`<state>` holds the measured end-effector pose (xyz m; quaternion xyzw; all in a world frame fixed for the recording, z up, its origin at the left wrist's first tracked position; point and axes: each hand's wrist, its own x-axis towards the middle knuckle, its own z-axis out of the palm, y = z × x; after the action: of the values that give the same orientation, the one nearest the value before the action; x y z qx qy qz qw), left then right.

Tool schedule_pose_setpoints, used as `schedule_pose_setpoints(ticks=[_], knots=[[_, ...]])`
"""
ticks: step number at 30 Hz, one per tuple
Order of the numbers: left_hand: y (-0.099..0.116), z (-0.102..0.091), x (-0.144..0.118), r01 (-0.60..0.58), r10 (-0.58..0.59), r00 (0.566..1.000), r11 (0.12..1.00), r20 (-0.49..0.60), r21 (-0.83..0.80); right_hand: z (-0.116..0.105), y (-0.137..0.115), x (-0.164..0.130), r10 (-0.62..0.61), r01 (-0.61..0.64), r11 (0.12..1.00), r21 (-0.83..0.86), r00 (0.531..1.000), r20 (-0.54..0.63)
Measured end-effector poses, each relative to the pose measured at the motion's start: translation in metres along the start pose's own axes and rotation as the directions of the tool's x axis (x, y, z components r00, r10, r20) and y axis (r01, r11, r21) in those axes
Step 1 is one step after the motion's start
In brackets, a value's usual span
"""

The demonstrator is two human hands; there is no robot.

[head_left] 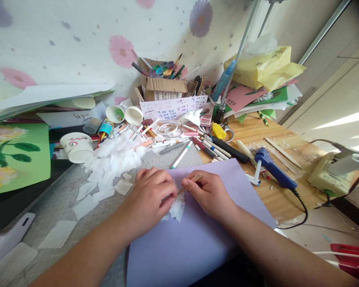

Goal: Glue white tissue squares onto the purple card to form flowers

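The left hand (151, 195) lies curled on a crumpled wad of white tissue (176, 208), its fingers closed down over the wad and pressing it onto the purple sheet (197, 239). The right hand (208, 191) pinches a wooden stick (191, 180) between thumb and fingers, its tip pointing into the tissue just beside the left fingertips. Beyond the left fingers lies a heap of white paper scraps (116, 159); beyond the right fingers, on the tabletop (275, 199), rests a blue glue gun (273, 167).
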<state>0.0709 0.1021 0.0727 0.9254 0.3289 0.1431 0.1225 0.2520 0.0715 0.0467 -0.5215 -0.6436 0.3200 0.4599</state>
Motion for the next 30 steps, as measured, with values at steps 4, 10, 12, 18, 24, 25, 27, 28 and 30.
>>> schedule_pose_setpoints(ticks=[4, 10, 12, 18, 24, 25, 27, 28, 30], knots=[[-0.0030, -0.0003, -0.0005, 0.018, -0.019, 1.000, 0.999, -0.009, -0.041, 0.0010, 0.0008, 0.0001, 0.015, -0.014, 0.999, -0.037, 1.000, 0.012], [-0.0062, -0.0008, -0.0013, 0.060, -0.061, 0.998, 0.996, -0.013, -0.067, 0.0012, 0.0013, 0.0001, 0.065, -0.062, 0.994, -0.094, 0.997, 0.033], [-0.0065, -0.0002, -0.0010, 0.061, -0.062, 0.998, 0.996, -0.010, -0.060, 0.0008, 0.0017, 0.0003, 0.073, -0.069, 0.993, -0.099, 0.997, 0.037], [-0.0070, 0.0030, 0.0014, 0.065, -0.065, 0.998, 0.997, -0.007, -0.039, -0.0007, 0.0025, 0.0008, 0.121, -0.121, 0.992, 0.031, 0.993, 0.011], [-0.0080, 0.0023, 0.0011, 0.099, -0.100, 0.994, 0.995, -0.050, -0.026, 0.0013, 0.0037, 0.0010, 0.076, -0.076, 0.997, -0.015, 0.997, 0.017], [-0.0078, 0.0019, 0.0012, 0.108, -0.109, 0.992, 0.994, -0.059, -0.023, 0.0009, 0.0035, 0.0007, 0.083, -0.083, 0.997, -0.001, 0.997, 0.006], [-0.0069, 0.0016, 0.0018, 0.122, -0.123, 0.990, 0.992, -0.071, -0.019, -0.0008, 0.0021, -0.0001, 0.084, -0.081, 0.994, 0.076, 0.996, -0.037], [-0.0062, 0.0018, 0.0024, 0.129, -0.130, 0.989, 0.991, -0.074, -0.016, -0.0018, 0.0011, -0.0006, 0.069, -0.061, 0.990, 0.123, 0.996, -0.064], [-0.0048, 0.0027, 0.0034, 0.140, -0.140, 0.987, 0.990, -0.074, -0.013, -0.0032, -0.0011, -0.0015, 0.023, -0.005, 0.983, 0.186, 0.995, -0.093]])
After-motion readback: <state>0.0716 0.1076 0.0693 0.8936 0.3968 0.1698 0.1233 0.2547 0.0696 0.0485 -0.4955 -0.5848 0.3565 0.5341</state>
